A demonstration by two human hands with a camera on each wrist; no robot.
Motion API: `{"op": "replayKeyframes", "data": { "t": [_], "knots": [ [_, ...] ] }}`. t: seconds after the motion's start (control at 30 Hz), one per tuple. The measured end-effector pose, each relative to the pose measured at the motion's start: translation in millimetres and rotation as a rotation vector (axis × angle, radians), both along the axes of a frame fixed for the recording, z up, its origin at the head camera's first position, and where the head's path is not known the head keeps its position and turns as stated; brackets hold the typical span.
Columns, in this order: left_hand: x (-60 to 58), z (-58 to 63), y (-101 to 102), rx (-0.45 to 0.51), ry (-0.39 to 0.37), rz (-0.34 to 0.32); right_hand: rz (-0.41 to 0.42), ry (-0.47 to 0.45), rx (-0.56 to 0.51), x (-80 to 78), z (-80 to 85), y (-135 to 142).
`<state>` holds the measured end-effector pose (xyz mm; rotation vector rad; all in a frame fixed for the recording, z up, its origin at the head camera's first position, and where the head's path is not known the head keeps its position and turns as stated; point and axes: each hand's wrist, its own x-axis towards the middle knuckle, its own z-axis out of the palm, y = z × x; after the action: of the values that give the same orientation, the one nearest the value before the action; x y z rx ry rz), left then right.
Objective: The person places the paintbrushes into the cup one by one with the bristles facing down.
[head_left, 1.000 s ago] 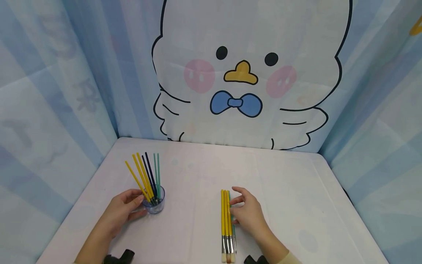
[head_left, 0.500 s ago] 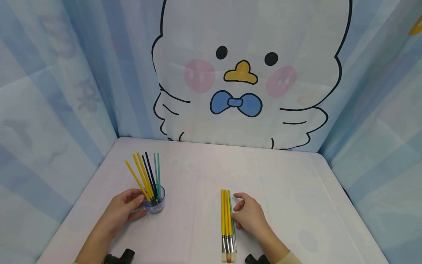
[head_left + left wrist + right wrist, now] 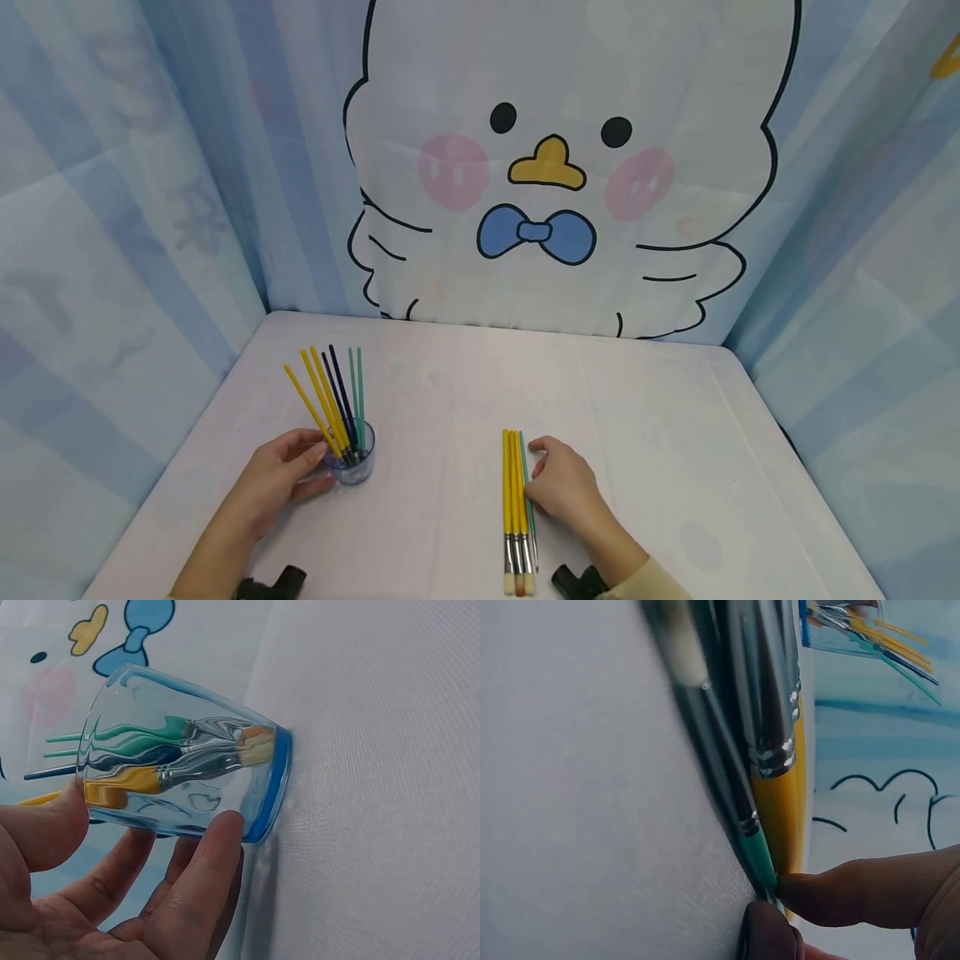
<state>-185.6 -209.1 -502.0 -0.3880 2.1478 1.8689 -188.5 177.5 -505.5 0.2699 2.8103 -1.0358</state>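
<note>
In the head view, a clear blue-tinted cup [image 3: 360,471] stands on the left of the table, holding several yellow, dark blue and green paintbrushes [image 3: 333,404], bristles down. My left hand [image 3: 281,475] holds the cup from its left side; the left wrist view has the thumb at the rim and fingertips along the wall. Yellow paintbrushes [image 3: 513,492] lie side by side, bristles toward me, with a thinner green paintbrush [image 3: 757,859] along their right edge. Thumb and finger of my right hand [image 3: 566,483] pinch the green brush's handle close over the cloth.
A white cloth covers the table [image 3: 442,533]. Behind it hangs a curtain [image 3: 555,283] with a cartoon duck, and striped blue curtains [image 3: 112,250] close in both sides. Black wrist mounts [image 3: 273,583] show at the bottom edge.
My right hand has drawn slightly back from over the yellow brushes, and its thumb and finger have closed at the green brush. The left hand and cup have stayed put.
</note>
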Motion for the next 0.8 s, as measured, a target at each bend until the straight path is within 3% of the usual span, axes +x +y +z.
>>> {"op": "replayKeyframes", "data": {
  "t": [0.43, 0.8],
  "knots": [
    [0.3, 1.1, -0.3, 0.001, -0.002, 0.005, 0.033, -0.007, 0.126, -1.7, 4.9, -8.5],
    [0.7, 1.0, -0.2, 0.016, -0.005, 0.003, 0.027, -0.032, 0.038, -1.8, 6.8, -2.6]
  ]
}}
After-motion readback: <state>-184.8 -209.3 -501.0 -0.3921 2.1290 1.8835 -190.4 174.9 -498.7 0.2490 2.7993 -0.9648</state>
